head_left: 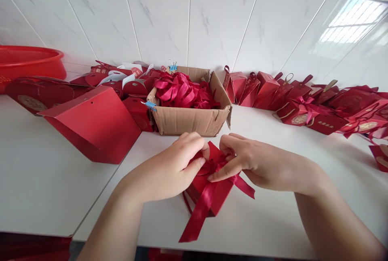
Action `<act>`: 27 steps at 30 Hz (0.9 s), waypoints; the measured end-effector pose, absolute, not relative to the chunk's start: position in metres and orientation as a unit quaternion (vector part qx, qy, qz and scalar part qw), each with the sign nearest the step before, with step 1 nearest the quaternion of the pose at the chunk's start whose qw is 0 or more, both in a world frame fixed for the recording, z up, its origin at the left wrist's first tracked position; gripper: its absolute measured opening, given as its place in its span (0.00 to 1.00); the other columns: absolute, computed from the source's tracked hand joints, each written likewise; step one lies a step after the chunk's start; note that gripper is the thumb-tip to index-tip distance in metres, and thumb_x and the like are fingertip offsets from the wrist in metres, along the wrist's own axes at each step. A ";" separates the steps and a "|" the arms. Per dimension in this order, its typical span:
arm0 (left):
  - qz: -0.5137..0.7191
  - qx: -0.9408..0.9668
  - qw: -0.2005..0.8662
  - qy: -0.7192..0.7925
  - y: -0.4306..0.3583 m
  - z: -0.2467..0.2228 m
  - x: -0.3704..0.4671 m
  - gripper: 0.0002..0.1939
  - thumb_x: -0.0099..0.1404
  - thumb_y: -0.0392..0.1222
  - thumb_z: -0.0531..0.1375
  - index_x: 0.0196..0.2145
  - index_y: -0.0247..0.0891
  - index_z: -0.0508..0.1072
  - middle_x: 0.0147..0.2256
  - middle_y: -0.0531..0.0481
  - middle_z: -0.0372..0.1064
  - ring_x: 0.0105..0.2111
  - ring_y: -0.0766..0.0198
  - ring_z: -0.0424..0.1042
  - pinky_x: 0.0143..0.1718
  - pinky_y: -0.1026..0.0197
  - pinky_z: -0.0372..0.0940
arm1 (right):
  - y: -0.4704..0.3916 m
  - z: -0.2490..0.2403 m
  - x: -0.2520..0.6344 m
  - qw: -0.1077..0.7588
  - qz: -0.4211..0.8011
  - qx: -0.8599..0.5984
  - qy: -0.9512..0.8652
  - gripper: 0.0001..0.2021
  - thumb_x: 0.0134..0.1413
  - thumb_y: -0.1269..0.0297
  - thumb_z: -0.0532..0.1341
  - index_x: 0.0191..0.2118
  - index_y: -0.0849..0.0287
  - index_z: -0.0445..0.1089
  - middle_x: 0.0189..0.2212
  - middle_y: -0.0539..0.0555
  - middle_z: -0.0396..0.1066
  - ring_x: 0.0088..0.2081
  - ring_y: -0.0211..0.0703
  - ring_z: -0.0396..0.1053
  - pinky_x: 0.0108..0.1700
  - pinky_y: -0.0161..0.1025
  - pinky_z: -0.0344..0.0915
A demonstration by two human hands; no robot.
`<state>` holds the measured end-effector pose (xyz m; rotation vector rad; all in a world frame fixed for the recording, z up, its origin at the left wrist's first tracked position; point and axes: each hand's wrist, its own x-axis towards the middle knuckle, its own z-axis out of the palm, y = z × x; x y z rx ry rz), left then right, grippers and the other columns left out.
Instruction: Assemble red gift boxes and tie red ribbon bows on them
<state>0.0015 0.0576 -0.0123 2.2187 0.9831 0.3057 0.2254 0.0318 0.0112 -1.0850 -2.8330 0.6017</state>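
Note:
A small red gift box [220, 204] lies on the white table in front of me, with a shiny red ribbon [198, 216] gathered on its top. One ribbon tail hangs toward me over the box and onto the table; a shorter one points right. My left hand [183, 162] pinches the ribbon at the left of the gathered part. From the other side, my right hand [247, 158] grips the ribbon with curled fingers, its index finger reaching across the box top. A dark red cord [186, 203] shows at the box's left side. The ribbon's middle is partly hidden by my fingers.
An open cardboard box [190, 121] full of red ribbons [182, 89] stands behind my hands, blue binder clips on it. A large red folded box [100, 125] stands left, near a red plastic basket [33, 65]. Several red gift boxes [300, 111] line the wall at right.

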 end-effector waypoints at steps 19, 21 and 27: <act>0.152 0.855 0.335 0.365 0.064 -0.022 0.010 0.14 0.70 0.49 0.46 0.37 0.42 0.68 0.51 0.48 0.60 0.49 0.58 0.62 0.47 0.54 0.63 | 0.032 0.010 0.227 0.015 0.234 -0.347 -0.908 0.23 0.60 0.77 0.53 0.51 0.42 0.72 0.31 0.51 0.55 0.32 0.37 0.56 0.36 0.34 0.58; 0.158 0.863 0.321 0.358 0.065 -0.023 0.010 0.14 0.70 0.48 0.46 0.37 0.41 0.67 0.50 0.48 0.61 0.50 0.57 0.61 0.49 0.54 0.62 | 0.032 0.009 0.228 0.016 0.239 -0.341 -0.909 0.20 0.61 0.74 0.53 0.51 0.43 0.72 0.32 0.52 0.56 0.32 0.37 0.56 0.36 0.34 0.58; 0.133 0.865 0.313 0.370 0.069 -0.023 0.005 0.14 0.70 0.50 0.46 0.37 0.42 0.66 0.51 0.49 0.60 0.51 0.58 0.59 0.50 0.54 0.60 | 0.031 0.012 0.227 0.008 0.225 -0.336 -0.915 0.24 0.59 0.78 0.52 0.52 0.43 0.71 0.32 0.53 0.57 0.32 0.37 0.56 0.36 0.35 0.57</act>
